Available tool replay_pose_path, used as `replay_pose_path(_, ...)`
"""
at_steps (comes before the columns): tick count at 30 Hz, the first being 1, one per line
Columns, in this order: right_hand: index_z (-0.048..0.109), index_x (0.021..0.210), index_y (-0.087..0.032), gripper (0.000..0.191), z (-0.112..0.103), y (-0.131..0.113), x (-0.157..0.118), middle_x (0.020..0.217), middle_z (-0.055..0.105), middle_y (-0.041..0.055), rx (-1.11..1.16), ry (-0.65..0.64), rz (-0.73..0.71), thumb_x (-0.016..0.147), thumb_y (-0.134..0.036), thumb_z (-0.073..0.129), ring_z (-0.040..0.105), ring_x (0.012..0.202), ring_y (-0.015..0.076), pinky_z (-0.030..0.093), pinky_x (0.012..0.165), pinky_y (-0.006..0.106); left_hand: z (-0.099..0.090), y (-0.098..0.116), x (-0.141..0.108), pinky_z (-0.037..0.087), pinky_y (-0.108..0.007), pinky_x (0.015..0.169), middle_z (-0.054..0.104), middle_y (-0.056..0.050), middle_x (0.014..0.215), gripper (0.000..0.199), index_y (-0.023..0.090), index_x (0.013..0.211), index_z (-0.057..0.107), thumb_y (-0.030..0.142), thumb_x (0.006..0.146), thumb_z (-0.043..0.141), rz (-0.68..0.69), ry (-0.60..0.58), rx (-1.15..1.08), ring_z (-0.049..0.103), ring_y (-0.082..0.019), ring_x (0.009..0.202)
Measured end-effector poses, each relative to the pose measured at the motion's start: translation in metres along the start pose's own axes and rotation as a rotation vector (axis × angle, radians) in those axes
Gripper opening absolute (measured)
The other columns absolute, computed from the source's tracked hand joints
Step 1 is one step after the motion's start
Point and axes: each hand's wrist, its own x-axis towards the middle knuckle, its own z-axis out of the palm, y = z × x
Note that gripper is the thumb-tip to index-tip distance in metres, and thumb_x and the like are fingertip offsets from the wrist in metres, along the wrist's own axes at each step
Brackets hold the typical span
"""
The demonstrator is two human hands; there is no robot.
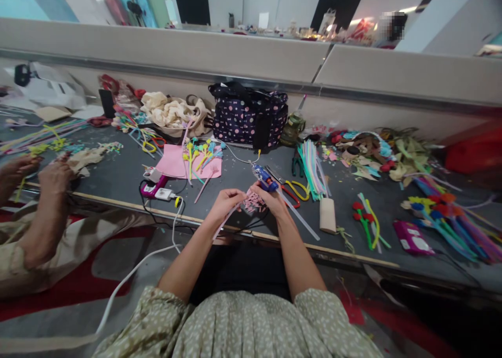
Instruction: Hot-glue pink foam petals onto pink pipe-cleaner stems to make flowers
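My right hand (270,197) is closed around a blue hot glue gun (263,178), whose long translucent glue stick (301,217) sticks out toward the lower right. My left hand (228,203) pinches a pale pink pipe cleaner (224,226) that slants down past the wrist. Both hands are close together above a small heap of pink pieces (254,202) near the table's front edge. What lies right at my left fingertips is too small to make out. Left of my hands, a pink-tipped stem (206,184) lies partly on a pink sheet (170,161).
Yellow-handled scissors (300,189) and a bundle of pipe cleaners (312,169) lie to the right, by a beige block (327,215). A purple power strip (157,190) with cables sits left. Behind stands a dotted bag (239,118). A co-worker's hands (55,175) work at far left.
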Motion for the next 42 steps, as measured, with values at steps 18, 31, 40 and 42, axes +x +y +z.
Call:
replay_pose_path(18,0.063,0.075,-0.021,0.024,0.002,-0.014,-0.007,0.073,0.064,-0.0012,-0.031,0.056,-0.039,0.067,-0.041,0.075,0.058,0.067,0.0147,0.046,0.071,0.029,0.008,0.012,-0.007,0.04,-0.022,0.049,0.059,0.0,0.057,0.023,0.012,0.068,0.071,0.035,0.062,0.074,0.04,0.035,0.059,0.049,-0.008,0.046)
replay_pose_path(31,0.065,0.078,-0.02,0.026,0.003,-0.02,-0.007,0.078,0.065,-0.0001,0.144,0.122,-0.012,0.064,-0.038,0.077,0.06,0.071,0.0152,0.049,0.076,0.032,0.007,0.01,-0.012,0.039,-0.02,0.05,0.056,0.001,0.058,0.025,0.013,0.07,0.069,0.037,0.068,0.072,0.092,0.069,0.092,0.046,-0.008,0.05)
replay_pose_path(40,0.064,0.08,-0.02,0.023,-0.001,-0.028,-0.024,0.079,0.063,-0.0003,0.217,0.18,-0.022,0.067,-0.034,0.078,0.058,0.072,0.0138,0.05,0.077,0.033,0.011,0.009,-0.019,0.043,-0.025,0.067,0.062,-0.003,0.072,0.019,0.02,0.074,0.074,0.038,0.073,0.071,0.391,0.204,0.265,0.054,-0.015,0.068)
replay_pose_path(42,0.063,0.079,-0.02,0.02,0.0,-0.033,-0.03,0.079,0.062,-0.0006,0.202,0.167,-0.066,0.07,-0.032,0.076,0.058,0.073,0.0135,0.049,0.079,0.033,0.014,0.011,-0.021,0.043,-0.027,0.071,0.063,-0.004,0.075,0.016,0.021,0.076,0.075,0.037,0.075,0.07,0.46,0.233,0.282,0.055,-0.016,0.072)
